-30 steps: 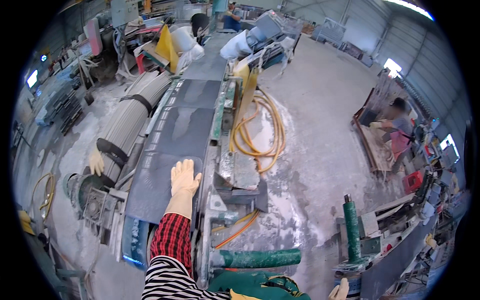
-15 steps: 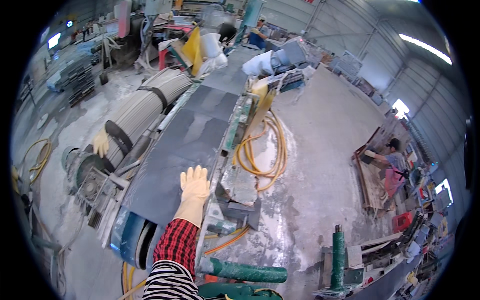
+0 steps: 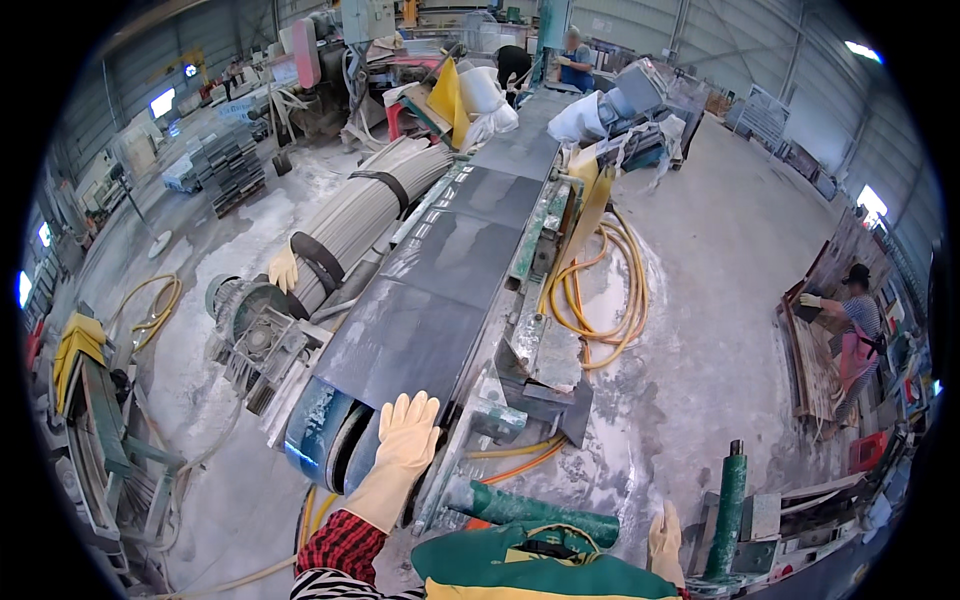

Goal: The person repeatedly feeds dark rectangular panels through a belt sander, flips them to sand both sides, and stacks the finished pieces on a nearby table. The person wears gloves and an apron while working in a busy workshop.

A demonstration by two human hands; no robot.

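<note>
My left hand [image 3: 407, 435], in a cream rubber glove, lies with fingers stretched at the near end of a long conveyor. Its fingertips are at the near edge of a dark grey stone slab [image 3: 395, 335]; whether they touch it I cannot tell. More dark slabs [image 3: 445, 255] lie end to end along the belt, some with wet patches. At the lower right, my right hand [image 3: 665, 540], gloved the same way, is raised with straight fingers and holds nothing. Between both hands shows a green and yellow apron [image 3: 530, 565].
A bundle of pale rods [image 3: 370, 205] with an empty glove [image 3: 283, 268] and a motor [image 3: 262, 335] flank the conveyor's left. Coiled yellow hoses [image 3: 635, 310] lie right. A green post [image 3: 733, 510] stands lower right. A co-worker [image 3: 855, 330] works at a wooden rack; another person [image 3: 577, 65] stands at the far end.
My left hand has drawn back from the slab's top to the conveyor's near end. My right hand has come into view at the lower right. The whole view has turned.
</note>
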